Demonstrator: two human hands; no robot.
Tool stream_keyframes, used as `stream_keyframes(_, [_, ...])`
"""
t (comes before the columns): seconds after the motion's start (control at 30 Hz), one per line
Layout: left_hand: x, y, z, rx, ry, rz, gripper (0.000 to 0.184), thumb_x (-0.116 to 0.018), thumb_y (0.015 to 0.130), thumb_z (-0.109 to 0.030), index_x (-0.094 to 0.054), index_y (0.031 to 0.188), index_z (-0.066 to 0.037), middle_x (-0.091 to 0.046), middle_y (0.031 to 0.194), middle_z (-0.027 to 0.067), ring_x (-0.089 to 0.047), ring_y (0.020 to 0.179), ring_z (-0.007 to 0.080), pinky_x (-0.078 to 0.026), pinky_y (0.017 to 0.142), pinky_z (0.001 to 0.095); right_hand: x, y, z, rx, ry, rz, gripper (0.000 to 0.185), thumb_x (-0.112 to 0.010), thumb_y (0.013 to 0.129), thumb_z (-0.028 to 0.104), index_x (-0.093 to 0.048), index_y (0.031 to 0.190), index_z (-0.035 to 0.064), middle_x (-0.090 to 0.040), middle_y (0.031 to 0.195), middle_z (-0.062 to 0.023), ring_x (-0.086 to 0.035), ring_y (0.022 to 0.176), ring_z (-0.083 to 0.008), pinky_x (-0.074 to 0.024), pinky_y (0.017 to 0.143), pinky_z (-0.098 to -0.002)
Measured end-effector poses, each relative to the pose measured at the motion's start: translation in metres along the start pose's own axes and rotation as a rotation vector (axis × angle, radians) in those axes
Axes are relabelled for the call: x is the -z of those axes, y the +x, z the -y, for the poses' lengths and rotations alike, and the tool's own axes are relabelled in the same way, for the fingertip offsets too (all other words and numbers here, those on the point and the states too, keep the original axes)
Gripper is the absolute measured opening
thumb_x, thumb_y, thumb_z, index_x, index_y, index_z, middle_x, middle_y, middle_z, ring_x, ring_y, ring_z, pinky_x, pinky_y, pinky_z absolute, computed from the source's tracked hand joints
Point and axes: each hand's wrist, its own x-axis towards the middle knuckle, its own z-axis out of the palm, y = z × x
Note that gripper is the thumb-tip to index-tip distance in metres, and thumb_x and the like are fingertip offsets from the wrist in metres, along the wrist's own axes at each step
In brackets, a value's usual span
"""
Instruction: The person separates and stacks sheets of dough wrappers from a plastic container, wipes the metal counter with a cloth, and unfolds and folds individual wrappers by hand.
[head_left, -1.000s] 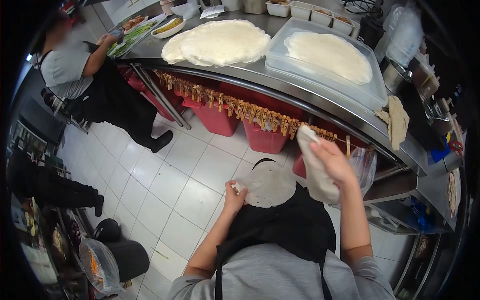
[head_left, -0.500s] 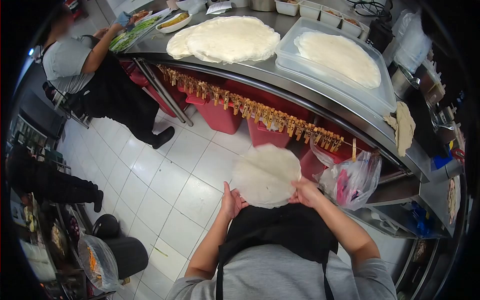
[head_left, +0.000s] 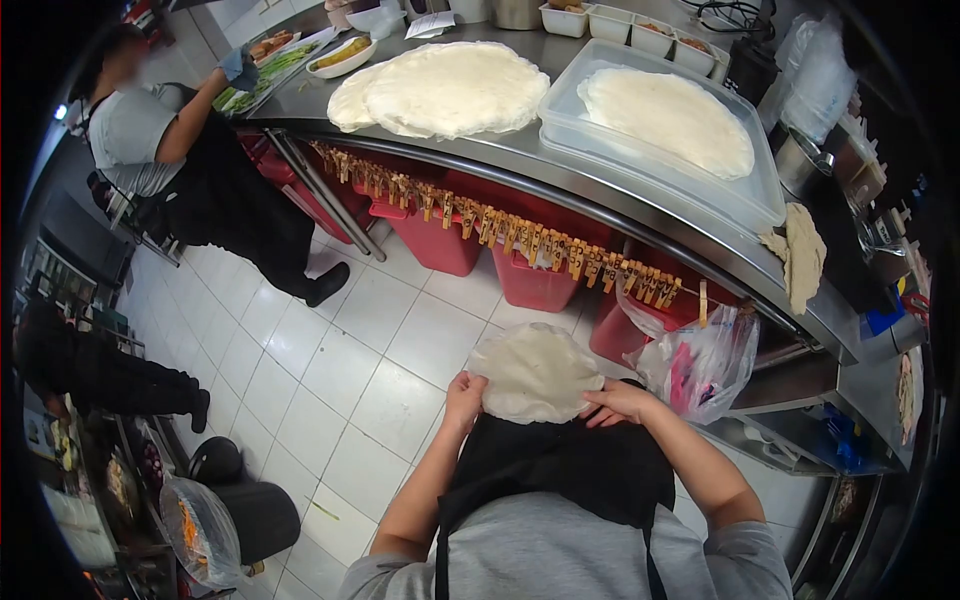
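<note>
A thin, round, pale sheet of dough (head_left: 535, 372) is stretched between my two hands, in front of the black apron. Its left edge is pinched in the closed fingers of my left hand (head_left: 464, 402). At the lower right edge, my right hand (head_left: 617, 402) grips it between thumb and fingers. Up on the steel counter lie larger dough sheets (head_left: 455, 90), overlapping one another. Beside them, another dough sheet (head_left: 665, 120) rests in a clear plastic tub (head_left: 765, 195).
Clothespins (head_left: 500, 230) hang in a row below the counter's front edge, above red bins (head_left: 440, 240). A plastic bag (head_left: 705, 365) hangs at the right. Near the counter's corner lies a beige cloth (head_left: 803, 258). A co-worker (head_left: 220, 190) stands at the far left.
The dough sheet has come down towards my body and looks flatter from above. My left hand has risen and closed on its edge. The co-worker's arm has shifted slightly.
</note>
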Motion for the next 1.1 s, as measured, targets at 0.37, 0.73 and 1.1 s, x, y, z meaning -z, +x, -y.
stream_keyframes(0.37, [-0.091,-0.106,-0.263,-0.760,1.210,0.825,0.035,-0.059,0.077,-0.006,-0.046,0.109,-0.007,-0.057,0.074,0.0191,-0.060,0.073,0.0362,-0.046,0.064,0.0419,-0.006,-0.115,0.151,1.195,-0.744,-0.455,0.105,-0.078,0.069,0.039,-0.016,0.146,0.0045,-0.022,0.148,-0.0215,-0.020,0.139,-0.0377,-0.0218,0.111,-0.0439])
stream_keyframes(0.73, [-0.148,-0.180,-0.406,-1.154,1.280,1.000,0.053,-0.059,0.079,0.000,-0.043,0.129,-0.010,-0.059,0.111,0.0123,-0.062,0.092,0.0320,-0.049,0.079,0.0368,0.016,-0.222,0.190,1.049,-0.236,-0.089,0.038,-0.076,0.076,0.017,-0.062,0.108,0.0013,-0.065,0.100,-0.0011,-0.059,0.092,-0.0073,-0.0471,0.083,-0.0266])
stream_keyframes(1.1, [-0.273,-0.129,-0.530,-2.219,0.683,-0.048,0.022,-0.069,0.073,-0.003,-0.066,0.094,-0.005,-0.067,0.084,0.0108,-0.065,0.074,0.0234,-0.049,0.063,0.0304,0.100,-0.347,0.355,1.765,-0.485,-1.199,0.012,-0.068,0.076,0.001,-0.061,0.086,0.0000,-0.062,0.081,-0.0007,-0.056,0.077,-0.0095,-0.0463,0.073,-0.0266])
